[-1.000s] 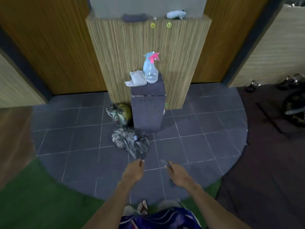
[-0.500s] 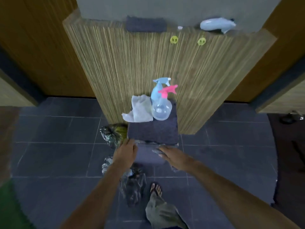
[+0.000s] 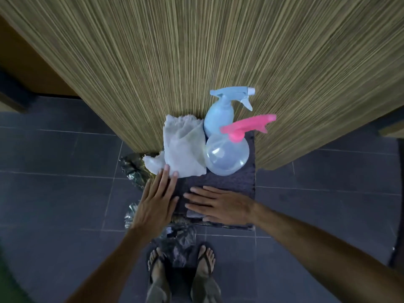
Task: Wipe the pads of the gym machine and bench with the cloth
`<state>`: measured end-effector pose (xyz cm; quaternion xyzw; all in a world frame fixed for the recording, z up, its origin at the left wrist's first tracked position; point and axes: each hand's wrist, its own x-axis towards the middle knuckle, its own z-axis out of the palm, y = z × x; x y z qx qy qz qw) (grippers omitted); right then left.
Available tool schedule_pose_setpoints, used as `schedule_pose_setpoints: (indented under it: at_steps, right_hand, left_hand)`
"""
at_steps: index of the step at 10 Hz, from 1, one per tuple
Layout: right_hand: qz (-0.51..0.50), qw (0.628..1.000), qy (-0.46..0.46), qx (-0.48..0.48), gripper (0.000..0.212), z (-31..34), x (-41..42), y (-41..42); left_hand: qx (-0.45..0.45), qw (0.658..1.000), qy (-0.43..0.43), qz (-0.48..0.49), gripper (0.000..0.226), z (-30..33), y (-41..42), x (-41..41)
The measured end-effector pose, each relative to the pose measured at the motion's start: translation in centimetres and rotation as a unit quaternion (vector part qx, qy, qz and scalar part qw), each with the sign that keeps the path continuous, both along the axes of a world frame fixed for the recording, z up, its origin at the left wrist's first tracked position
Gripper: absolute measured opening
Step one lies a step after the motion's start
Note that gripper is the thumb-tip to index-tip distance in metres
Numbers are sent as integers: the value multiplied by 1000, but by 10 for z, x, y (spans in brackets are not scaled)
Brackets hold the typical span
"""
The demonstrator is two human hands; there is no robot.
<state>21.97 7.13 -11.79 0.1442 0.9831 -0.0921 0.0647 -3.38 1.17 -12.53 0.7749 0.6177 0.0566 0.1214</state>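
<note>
I counted two spray bottles on the dark stool (image 3: 231, 182): a blue spray bottle (image 3: 219, 118) and a clear spray bottle with a pink trigger (image 3: 227, 155). There was one pale cloth (image 3: 185, 149) beside them, and two crumpled plastic bags, one (image 3: 133, 169) left of the stool and one (image 3: 177, 243) on the floor below. My view took in two bare hands, left hand (image 3: 156, 204) and right hand (image 3: 220, 204), and two sandalled feet (image 3: 205, 261).
</note>
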Motion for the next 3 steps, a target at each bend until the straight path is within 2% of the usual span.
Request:
schedule_pose_setpoints:
  at_steps: [2,3]
  right_hand:
    - [4,998,-39,-39,58,10,-2,2]
    - [-79,994,-38,-62,62,35,-1,-12]
  left_hand:
    - [-11,1000,9,-2,62,-7,2,-1]
    - [-45,999,-9,11,62,7,-19,-11]
